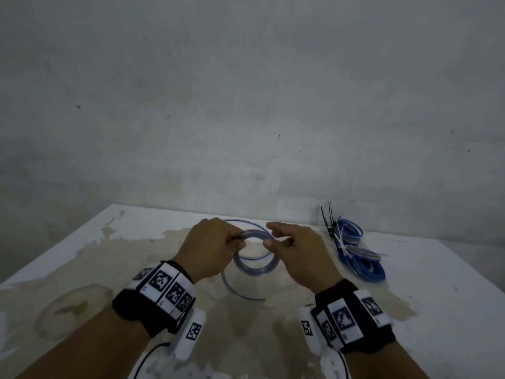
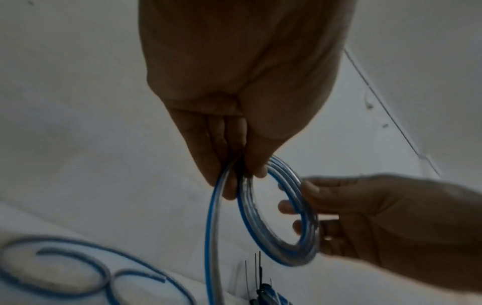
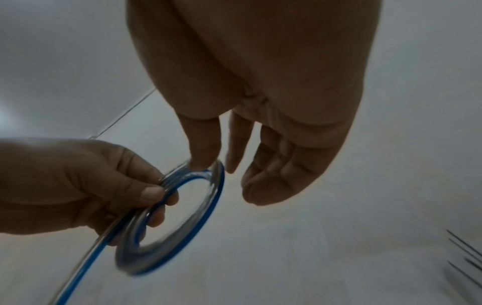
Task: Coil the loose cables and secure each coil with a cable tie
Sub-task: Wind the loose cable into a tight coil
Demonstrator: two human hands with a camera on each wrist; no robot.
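Both wrists carry marker bands; beyond them the left hand (image 1: 211,243) pinches the clear, blue-striped cable coil (image 1: 255,254) above the table (image 1: 437,283), while the right hand (image 1: 293,248) steadies its far rim, thumb touching, fingers loosely spread. Coiling looks nearly finished, with a loose tail (image 1: 240,292) trailing below. Next, I judge, wind it in, then fetch a tie from beside the finished blue coils (image 1: 360,255).

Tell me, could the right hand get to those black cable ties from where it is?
Probably yes: the black cable ties stand just beyond the right hand, nothing between them, though its fingers touch the coil.
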